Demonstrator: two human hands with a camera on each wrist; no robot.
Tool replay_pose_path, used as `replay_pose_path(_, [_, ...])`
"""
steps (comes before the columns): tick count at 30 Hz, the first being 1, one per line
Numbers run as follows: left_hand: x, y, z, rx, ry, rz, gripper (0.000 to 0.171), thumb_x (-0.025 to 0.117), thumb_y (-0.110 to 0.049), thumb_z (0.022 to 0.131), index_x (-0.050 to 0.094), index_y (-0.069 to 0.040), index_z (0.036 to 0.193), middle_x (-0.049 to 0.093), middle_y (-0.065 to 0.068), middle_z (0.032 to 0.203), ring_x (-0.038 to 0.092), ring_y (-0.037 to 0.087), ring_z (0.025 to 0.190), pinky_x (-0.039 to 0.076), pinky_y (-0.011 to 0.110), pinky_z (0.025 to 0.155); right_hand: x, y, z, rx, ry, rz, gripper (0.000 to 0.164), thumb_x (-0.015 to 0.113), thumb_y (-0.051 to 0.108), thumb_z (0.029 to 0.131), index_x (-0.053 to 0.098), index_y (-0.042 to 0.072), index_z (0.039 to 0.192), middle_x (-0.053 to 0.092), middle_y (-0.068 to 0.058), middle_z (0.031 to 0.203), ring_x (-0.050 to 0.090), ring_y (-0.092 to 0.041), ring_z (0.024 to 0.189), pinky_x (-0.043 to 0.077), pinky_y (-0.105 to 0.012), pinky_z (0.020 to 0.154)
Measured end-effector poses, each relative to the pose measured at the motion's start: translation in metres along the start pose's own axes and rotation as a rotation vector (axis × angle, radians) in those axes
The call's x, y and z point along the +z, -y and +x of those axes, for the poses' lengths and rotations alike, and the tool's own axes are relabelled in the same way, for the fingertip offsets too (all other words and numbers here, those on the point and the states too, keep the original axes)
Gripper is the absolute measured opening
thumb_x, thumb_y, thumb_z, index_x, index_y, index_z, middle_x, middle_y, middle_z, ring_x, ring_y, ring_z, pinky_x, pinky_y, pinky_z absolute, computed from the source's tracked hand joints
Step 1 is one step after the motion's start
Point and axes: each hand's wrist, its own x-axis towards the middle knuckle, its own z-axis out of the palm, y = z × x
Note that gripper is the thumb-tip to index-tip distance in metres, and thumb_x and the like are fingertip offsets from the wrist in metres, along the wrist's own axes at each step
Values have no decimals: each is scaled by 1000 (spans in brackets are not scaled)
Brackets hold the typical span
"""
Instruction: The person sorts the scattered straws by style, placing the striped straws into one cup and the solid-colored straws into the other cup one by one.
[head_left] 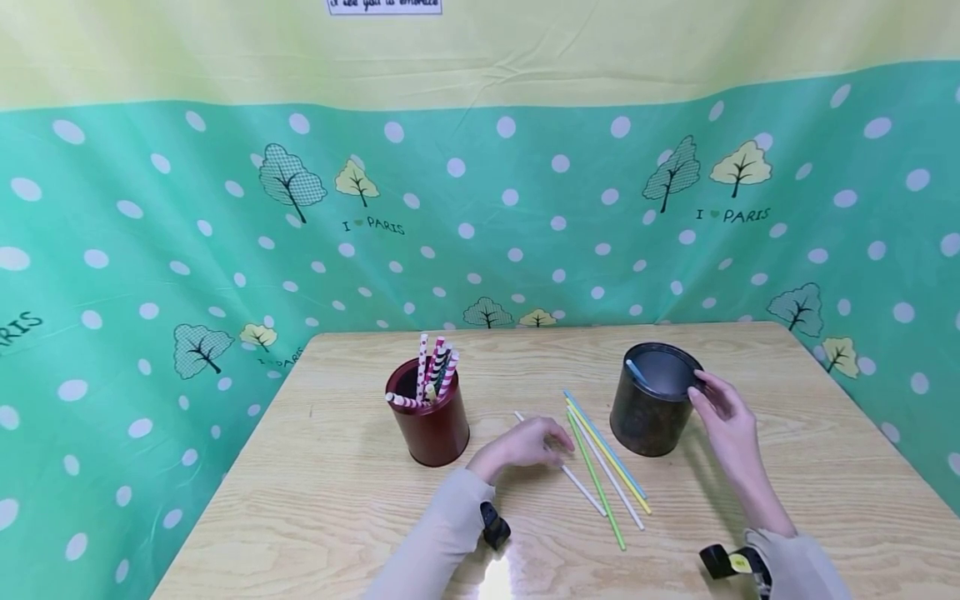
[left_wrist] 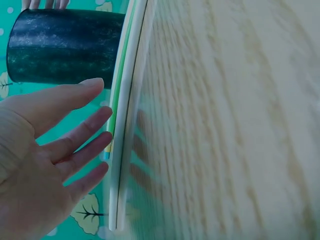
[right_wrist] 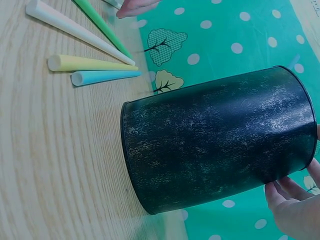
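Note:
Above a white straw (head_left: 583, 490) on the table, my left hand (head_left: 528, 443) hovers with its fingers spread and nothing in them. Beside it lie a green straw (head_left: 600, 492), another white straw (head_left: 617, 486), a yellow straw (head_left: 611, 458) and a blue straw (head_left: 604, 439). My right hand (head_left: 726, 421) holds the rim of a dark, mottled can (head_left: 648, 423), thumb and fingers at its near right side. Inside that upright can leans one blue straw (head_left: 636, 372). The right wrist view shows the fingers (right_wrist: 295, 210) against the can's wall near the rim.
A dark red can (head_left: 435, 433) stands upright on the left, holding several patterned paper straws (head_left: 437, 371). The wooden table (head_left: 315, 467) backs onto a green dotted cloth (head_left: 510, 225). Each wrist wears a black strap with a small device.

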Motion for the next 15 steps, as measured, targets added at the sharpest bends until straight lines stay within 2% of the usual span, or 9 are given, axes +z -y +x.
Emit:
replay_pose_path(9, [3, 3, 1, 24, 27, 77, 20, 72, -2, 68, 68, -9, 87, 60, -2, 84, 51, 5, 80, 38, 12, 73, 0, 1, 0, 0, 1, -9, 42, 58, 30, 84, 51, 22, 125, 47, 2, 126, 44, -7, 113, 35, -8, 85])
replay_pose_path(15, [5, 3, 1, 25, 25, 146, 19, 72, -6, 68, 70, -13, 85, 58, -5, 84, 45, 5, 81, 32, 13, 74, 0, 0, 0, -2, 1, -12, 43, 58, 30, 84, 51, 21, 125, 47, 1, 126, 44, -7, 112, 35, -8, 85])
